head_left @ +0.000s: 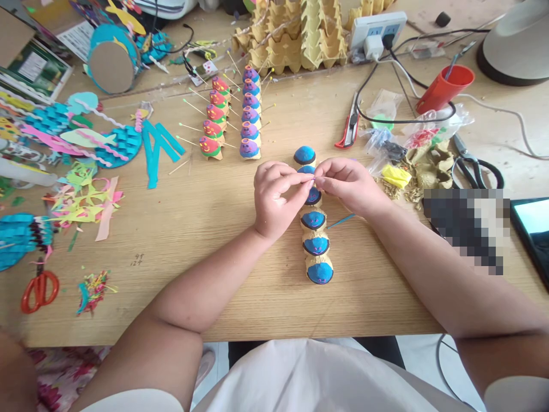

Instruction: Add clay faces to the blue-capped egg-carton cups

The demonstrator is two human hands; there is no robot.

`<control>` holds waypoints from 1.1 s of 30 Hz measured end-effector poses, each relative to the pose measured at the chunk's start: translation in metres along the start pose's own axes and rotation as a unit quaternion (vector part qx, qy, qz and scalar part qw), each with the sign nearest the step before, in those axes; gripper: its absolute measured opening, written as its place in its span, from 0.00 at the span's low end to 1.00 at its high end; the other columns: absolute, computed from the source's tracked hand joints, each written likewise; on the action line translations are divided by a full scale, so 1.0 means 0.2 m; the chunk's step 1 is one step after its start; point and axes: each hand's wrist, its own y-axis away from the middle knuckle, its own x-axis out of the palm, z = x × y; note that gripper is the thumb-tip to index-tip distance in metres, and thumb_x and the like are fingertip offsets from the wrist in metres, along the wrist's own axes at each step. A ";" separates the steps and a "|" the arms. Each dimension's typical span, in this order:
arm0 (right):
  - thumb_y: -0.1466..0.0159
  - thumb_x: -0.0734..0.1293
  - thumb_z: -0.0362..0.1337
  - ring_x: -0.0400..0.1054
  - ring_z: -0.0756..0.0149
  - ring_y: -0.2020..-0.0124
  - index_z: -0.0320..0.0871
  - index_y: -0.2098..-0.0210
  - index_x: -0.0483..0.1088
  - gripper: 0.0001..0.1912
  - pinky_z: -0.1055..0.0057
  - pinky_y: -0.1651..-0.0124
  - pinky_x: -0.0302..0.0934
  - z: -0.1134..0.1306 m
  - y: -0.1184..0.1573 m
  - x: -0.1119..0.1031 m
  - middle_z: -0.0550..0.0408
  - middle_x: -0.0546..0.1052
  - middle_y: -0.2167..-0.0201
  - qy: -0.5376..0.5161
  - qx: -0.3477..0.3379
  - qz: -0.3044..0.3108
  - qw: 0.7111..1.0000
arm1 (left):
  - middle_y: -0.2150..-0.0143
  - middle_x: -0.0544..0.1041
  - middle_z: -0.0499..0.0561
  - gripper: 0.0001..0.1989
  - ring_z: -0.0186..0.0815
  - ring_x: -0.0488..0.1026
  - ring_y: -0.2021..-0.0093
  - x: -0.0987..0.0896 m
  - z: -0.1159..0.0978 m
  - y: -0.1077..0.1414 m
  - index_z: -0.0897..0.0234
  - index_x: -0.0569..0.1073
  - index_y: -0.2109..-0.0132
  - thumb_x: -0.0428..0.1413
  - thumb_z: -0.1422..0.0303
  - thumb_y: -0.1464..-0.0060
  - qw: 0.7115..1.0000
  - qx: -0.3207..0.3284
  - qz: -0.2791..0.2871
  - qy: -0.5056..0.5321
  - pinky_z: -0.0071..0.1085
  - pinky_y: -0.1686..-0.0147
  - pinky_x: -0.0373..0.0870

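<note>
A column of several egg-carton cups topped with blue clay (316, 246) stands on the wooden table. Pink smile and eye details show on the lower cups, and dark rims run round them. Over the upper cups, my left hand (281, 197) and my right hand (349, 183) meet fingertip to fingertip. Both are closed in a pinch on a tiny purple bit (313, 179), too small to make out fully. The second and third cups are partly covered by the fingers. A thin blue stick (341, 221) lies beside the column, below my right hand.
Behind are red-green caterpillars (215, 114) and purple ones (250, 123) with pins, egg trays (283, 48) and a power strip (377, 28). To the right lie a cutter (349, 126), red cup (446, 88) and black scissors (474, 166); to the left, paper crafts and red scissors (40, 289).
</note>
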 end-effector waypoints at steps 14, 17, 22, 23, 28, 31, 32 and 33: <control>0.44 0.83 0.54 0.65 0.71 0.70 0.42 0.66 0.76 0.24 0.72 0.66 0.62 0.01 0.00 0.01 0.58 0.75 0.72 0.004 -0.009 -0.016 1.000 | 0.63 0.81 0.47 0.04 0.35 0.76 0.56 0.00 -0.01 0.00 0.55 0.85 0.55 0.64 0.66 0.33 1.000 -0.002 -0.002 0.008 0.38 0.47 0.74; 0.44 0.83 0.54 0.65 0.71 0.69 0.42 0.66 0.76 0.24 0.72 0.66 0.61 0.01 0.00 0.01 0.58 0.75 0.72 0.000 -0.011 -0.018 1.000 | 0.63 0.81 0.47 0.05 0.35 0.76 0.56 0.00 -0.01 0.00 0.54 0.85 0.54 0.63 0.67 0.33 1.000 0.008 -0.006 0.017 0.37 0.47 0.74; 0.47 0.84 0.54 0.65 0.70 0.69 0.42 0.66 0.76 0.25 0.72 0.66 0.61 0.00 0.00 0.01 0.58 0.75 0.72 -0.011 0.000 -0.024 1.000 | 0.63 0.80 0.48 0.07 0.36 0.75 0.55 0.00 0.00 0.00 0.53 0.85 0.52 0.61 0.65 0.31 1.000 0.003 0.015 0.004 0.39 0.45 0.73; 0.47 0.84 0.54 0.66 0.70 0.69 0.43 0.66 0.77 0.25 0.71 0.65 0.61 0.01 0.00 0.01 0.58 0.76 0.72 -0.012 0.004 -0.025 1.000 | 0.62 0.80 0.48 0.07 0.36 0.75 0.54 0.00 0.00 0.01 0.53 0.85 0.52 0.61 0.65 0.31 1.000 0.003 0.017 0.007 0.39 0.45 0.73; 0.48 0.85 0.55 0.67 0.69 0.68 0.43 0.65 0.77 0.25 0.70 0.64 0.63 0.01 0.00 0.01 0.57 0.77 0.71 -0.013 0.011 -0.020 1.000 | 0.62 0.80 0.49 0.08 0.37 0.76 0.54 0.00 0.00 0.01 0.53 0.85 0.52 0.61 0.64 0.31 0.999 -0.014 0.027 -0.010 0.40 0.45 0.73; 0.48 0.85 0.54 0.67 0.69 0.68 0.43 0.65 0.76 0.25 0.71 0.64 0.63 0.01 0.00 0.01 0.57 0.77 0.70 -0.018 0.009 -0.018 1.000 | 0.62 0.80 0.49 0.08 0.37 0.76 0.54 0.00 0.00 0.01 0.54 0.85 0.53 0.60 0.63 0.31 0.999 -0.020 0.031 -0.015 0.40 0.45 0.73; 0.48 0.85 0.54 0.67 0.70 0.68 0.43 0.65 0.76 0.25 0.71 0.64 0.64 0.01 0.00 0.01 0.58 0.77 0.71 -0.021 0.010 -0.018 1.000 | 0.62 0.80 0.49 0.08 0.38 0.75 0.54 0.00 0.00 0.01 0.54 0.85 0.53 0.60 0.63 0.31 0.999 -0.019 0.031 -0.011 0.40 0.45 0.73; 0.48 0.85 0.54 0.67 0.70 0.69 0.43 0.66 0.76 0.25 0.71 0.64 0.64 0.01 0.00 0.01 0.58 0.77 0.71 -0.025 0.011 -0.017 0.999 | 0.62 0.80 0.49 0.08 0.38 0.75 0.54 0.00 0.00 0.01 0.54 0.85 0.53 0.60 0.63 0.31 0.999 -0.019 0.031 -0.007 0.40 0.45 0.72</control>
